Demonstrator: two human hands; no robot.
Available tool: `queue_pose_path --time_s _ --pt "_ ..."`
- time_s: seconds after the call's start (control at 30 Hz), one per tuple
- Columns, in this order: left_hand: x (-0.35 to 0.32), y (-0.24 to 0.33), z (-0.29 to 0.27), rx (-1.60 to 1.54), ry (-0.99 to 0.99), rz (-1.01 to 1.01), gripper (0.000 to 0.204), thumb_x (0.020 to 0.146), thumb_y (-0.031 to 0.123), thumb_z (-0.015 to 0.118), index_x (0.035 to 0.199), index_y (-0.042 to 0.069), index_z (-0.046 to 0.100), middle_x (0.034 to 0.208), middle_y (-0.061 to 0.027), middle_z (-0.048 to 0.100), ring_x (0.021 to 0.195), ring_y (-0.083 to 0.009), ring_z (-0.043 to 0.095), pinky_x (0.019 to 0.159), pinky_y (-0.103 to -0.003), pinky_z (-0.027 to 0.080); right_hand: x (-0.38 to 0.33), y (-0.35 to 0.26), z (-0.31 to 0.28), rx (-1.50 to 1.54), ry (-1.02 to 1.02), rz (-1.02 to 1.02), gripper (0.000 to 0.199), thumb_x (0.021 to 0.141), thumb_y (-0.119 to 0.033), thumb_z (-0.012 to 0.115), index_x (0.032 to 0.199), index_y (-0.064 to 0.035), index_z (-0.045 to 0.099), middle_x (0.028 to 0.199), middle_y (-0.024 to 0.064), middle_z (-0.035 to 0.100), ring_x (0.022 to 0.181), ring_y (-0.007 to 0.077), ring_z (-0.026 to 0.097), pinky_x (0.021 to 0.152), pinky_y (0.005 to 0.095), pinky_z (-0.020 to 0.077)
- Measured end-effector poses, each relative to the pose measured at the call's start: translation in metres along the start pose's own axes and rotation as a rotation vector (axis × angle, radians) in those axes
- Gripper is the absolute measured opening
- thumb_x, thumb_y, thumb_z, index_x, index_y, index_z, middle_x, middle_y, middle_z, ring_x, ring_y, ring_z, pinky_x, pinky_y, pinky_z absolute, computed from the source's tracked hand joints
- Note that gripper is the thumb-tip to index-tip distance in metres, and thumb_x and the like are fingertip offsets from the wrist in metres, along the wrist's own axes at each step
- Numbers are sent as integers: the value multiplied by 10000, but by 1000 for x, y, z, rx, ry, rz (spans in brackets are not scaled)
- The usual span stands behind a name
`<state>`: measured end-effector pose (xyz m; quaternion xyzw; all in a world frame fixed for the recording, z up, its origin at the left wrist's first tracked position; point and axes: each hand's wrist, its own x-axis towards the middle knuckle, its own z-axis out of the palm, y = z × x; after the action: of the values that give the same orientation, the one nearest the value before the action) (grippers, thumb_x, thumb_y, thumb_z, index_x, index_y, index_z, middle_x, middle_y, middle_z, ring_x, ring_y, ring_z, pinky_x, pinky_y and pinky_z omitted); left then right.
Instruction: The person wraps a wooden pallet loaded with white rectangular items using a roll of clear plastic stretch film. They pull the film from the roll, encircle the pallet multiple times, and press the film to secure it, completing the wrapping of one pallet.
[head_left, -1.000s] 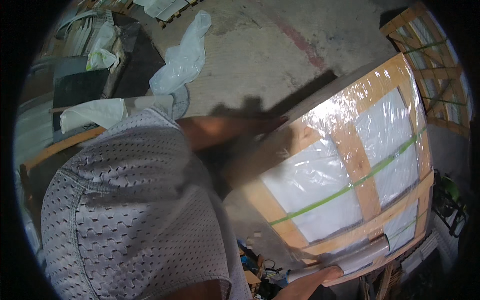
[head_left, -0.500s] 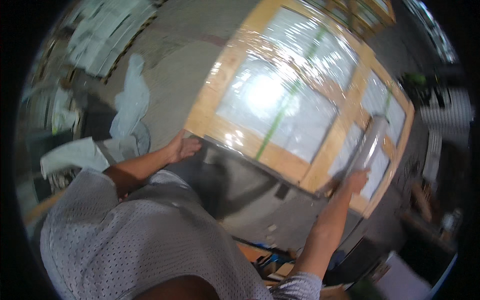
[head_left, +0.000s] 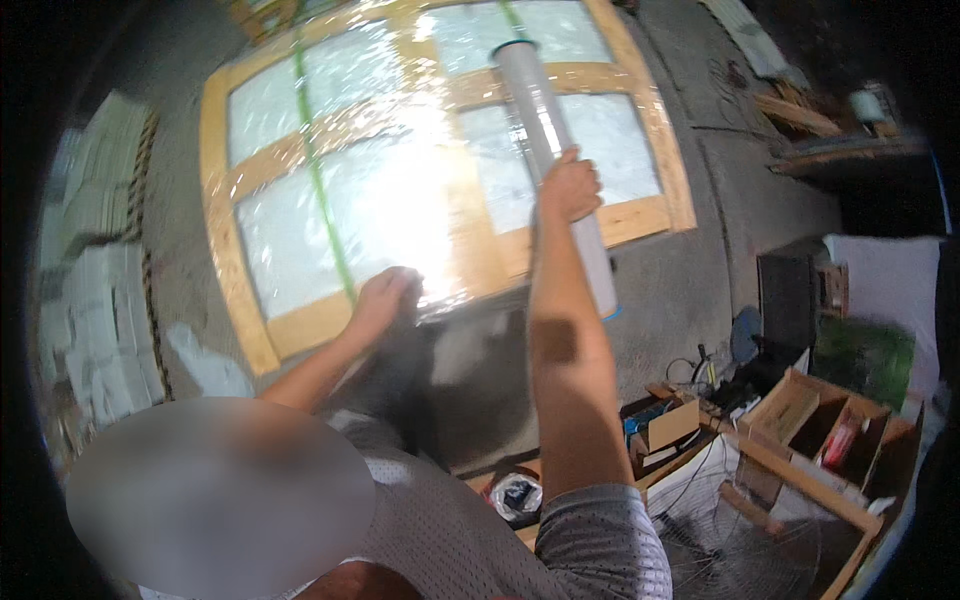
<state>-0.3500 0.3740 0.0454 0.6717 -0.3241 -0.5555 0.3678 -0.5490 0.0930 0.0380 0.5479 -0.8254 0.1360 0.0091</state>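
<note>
Crossing right grip (head_left: 571, 190): film roll (head_left: 535, 101)

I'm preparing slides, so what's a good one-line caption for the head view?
Right hand gripping a film roll, left hand by the near edge of a film-covered, green-strapped wooden crate.

the wooden crate (head_left: 228, 250) runs past the upper edge, and glare washes out its middle. the right hand (head_left: 572, 190) hides part of the film roll (head_left: 540, 110). the left hand (head_left: 383, 303) is blurred, and whether its fingers (head_left: 404, 282) touch the crate cannot be told. a grey blur (head_left: 220, 495) covers the lower left.
</note>
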Motion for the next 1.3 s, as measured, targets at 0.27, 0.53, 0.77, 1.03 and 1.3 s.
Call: queue_pose_path --time_s 0.27,0.53,0.77,1.03,1.3 --pt "169 106 137 310 175 496 571 992 345 411 1357 -93 408 1421 -301 383 1335 -400 358 1121 -412 268 22 11 -16 241 -27 43 429 965 -381 435 1027 -26 667 1030 149 658 1023 315 602 869 458 468" --pt "205 132 239 467 448 494 766 918 298 537 1418 -162 183 1474 -366 224 1381 -478 231 1155 -464 200 48 58 -22 989 23 93 295 885 -202 553 1084 0 636 1100 187 633 1060 349 566 933 442 429" --pt "209 151 282 599 609 565 798 895 312 561 1427 -150 190 1484 -348 216 1390 -463 221 1156 -470 195 85 242 -17 1238 286 599 265 911 -138 583 1115 31 602 1083 149 637 1005 249 589 926 361 444" --pt "224 178 329 715 684 462 809 857 311 609 1453 -76 222 1528 -278 161 1429 -398 180 1162 -422 207 194 271 37 987 -157 684 742 958 -460 496 1433 68 282 1348 284 427 1269 406 431 1056 482 356" --pt "237 197 355 722 757 249 879 840 326 643 1460 -67 160 1486 -278 231 1385 -409 259 1127 -426 284 169 251 8 884 -437 632 801 961 -447 465 1427 143 187 1448 360 267 1323 444 364 1076 516 342"
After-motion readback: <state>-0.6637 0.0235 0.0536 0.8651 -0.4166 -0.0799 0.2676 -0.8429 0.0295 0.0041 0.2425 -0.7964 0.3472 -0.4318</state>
